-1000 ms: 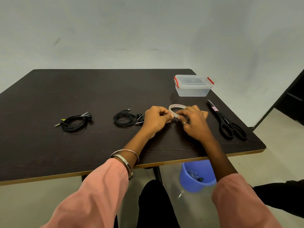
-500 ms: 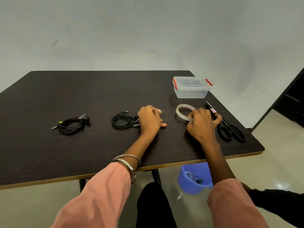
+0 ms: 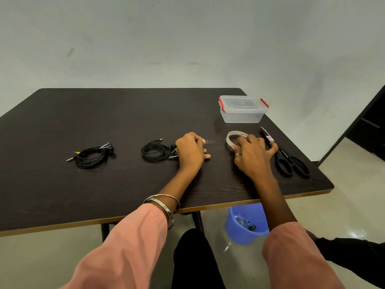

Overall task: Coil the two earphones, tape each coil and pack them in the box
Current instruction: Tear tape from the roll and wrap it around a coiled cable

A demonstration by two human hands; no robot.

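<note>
Two black earphones lie coiled on the dark table [image 3: 62, 184]: one coil [image 3: 91, 156] at the left, the other coil [image 3: 157, 151] near the middle. My left hand [image 3: 190, 151] rests curled on the table, touching the right side of the middle coil; a small pale bit shows at its fingertips and I cannot tell what it is. My right hand [image 3: 253, 156] grips the near edge of the clear tape roll [image 3: 231, 136], little finger stretched toward the scissors [image 3: 289, 161]. The clear box [image 3: 242, 116] with red clips stands closed at the back right.
The black scissors lie along the table's right edge, blades pointing away from me. A blue bucket [image 3: 243, 228] with scraps stands on the floor under the front edge. A dark doorway or cabinet is at the far right.
My hands, together on the tape roll a second ago, have parted. The right one took the roll rightward toward the scissors; the left one moved left beside the middle coil.
</note>
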